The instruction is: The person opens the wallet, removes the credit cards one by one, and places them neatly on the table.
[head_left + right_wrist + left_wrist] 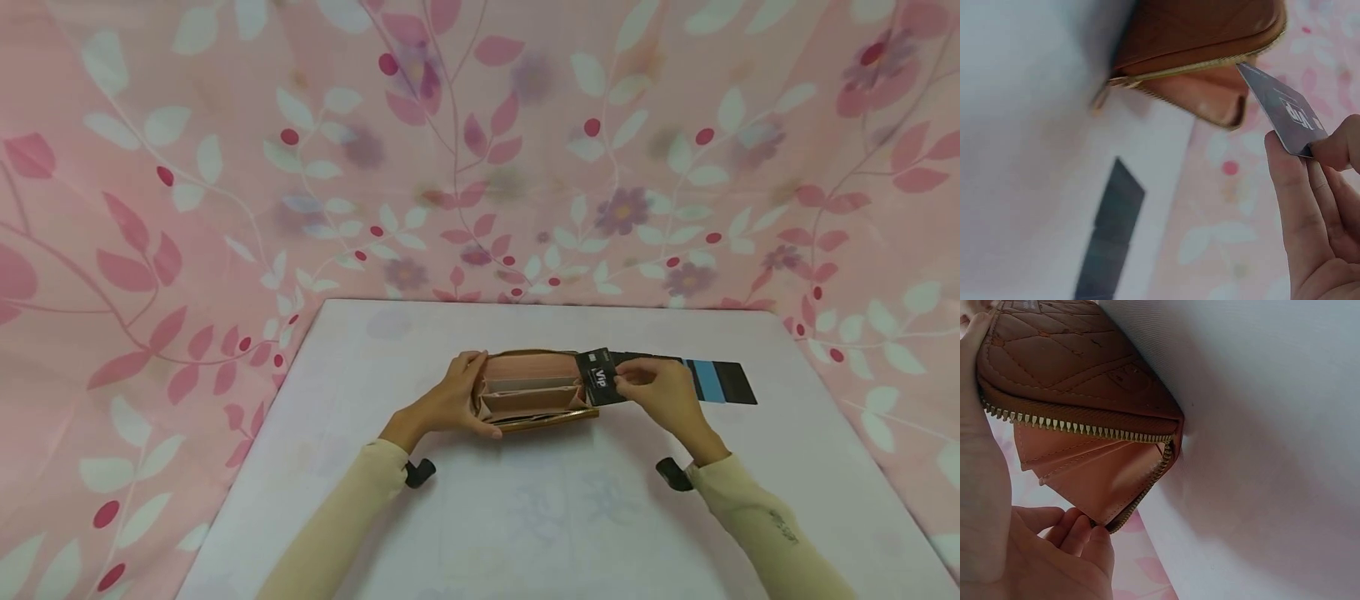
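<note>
A brown quilted zip wallet (531,368) stands unzipped on the table, its compartments and dividers facing up. My left hand (441,402) grips its left end, fingers at the far side and thumb at the near side. In the left wrist view, brass zip teeth (1085,428) line the wallet's gaping end. Between thumb and fingers, my right hand (666,396) pinches a black card (597,377) lettered "Vip". That card is tilted at the wallet's right end; in the right wrist view its far corner overlaps the zip edge (1210,65).
Behind and right of my right hand lies a row of cards, including a light blue one (708,381) and a dark one (733,383) at its end. The white table (525,517) meets a pink floral cloth (480,167) at its back edge.
</note>
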Available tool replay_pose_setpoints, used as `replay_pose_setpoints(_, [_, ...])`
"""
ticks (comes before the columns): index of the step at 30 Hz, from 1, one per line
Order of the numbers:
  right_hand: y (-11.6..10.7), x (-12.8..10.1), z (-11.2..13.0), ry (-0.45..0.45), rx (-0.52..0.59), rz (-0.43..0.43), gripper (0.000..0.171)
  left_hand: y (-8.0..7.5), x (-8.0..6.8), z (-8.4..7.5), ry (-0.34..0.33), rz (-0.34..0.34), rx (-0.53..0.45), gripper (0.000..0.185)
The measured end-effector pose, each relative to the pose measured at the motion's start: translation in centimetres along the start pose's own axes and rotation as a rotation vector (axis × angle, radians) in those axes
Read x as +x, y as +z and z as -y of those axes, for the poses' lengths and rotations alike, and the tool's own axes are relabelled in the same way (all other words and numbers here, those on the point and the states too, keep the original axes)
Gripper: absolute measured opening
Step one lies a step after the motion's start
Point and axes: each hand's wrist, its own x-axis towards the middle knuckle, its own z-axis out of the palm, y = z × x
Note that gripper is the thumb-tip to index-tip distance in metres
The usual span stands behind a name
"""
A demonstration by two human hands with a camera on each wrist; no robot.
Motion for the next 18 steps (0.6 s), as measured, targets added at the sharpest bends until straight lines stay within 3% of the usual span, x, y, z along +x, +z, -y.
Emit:
replay_pose_setpoints(4, [-0.4,-0.7,-1.9,0.16,0.067,0.054,0.022,-0.1,-0.1,-0.1,-0.001,0.003,-0.015,0.138])
replay_pose_setpoints(10, [-0.6,-1.4,-4.0,0.354,0.341,0.138,0.035,-0.1,-0.2,-0.1,-0.004,0.006,-0.02,0.138])
replay_pose_setpoints(18, [0.3,-2.2,-6.0,0.503,0.332,0.215,0.029,0.0,-0.1,0.0,-0.009,0.008,-0.01,0.137])
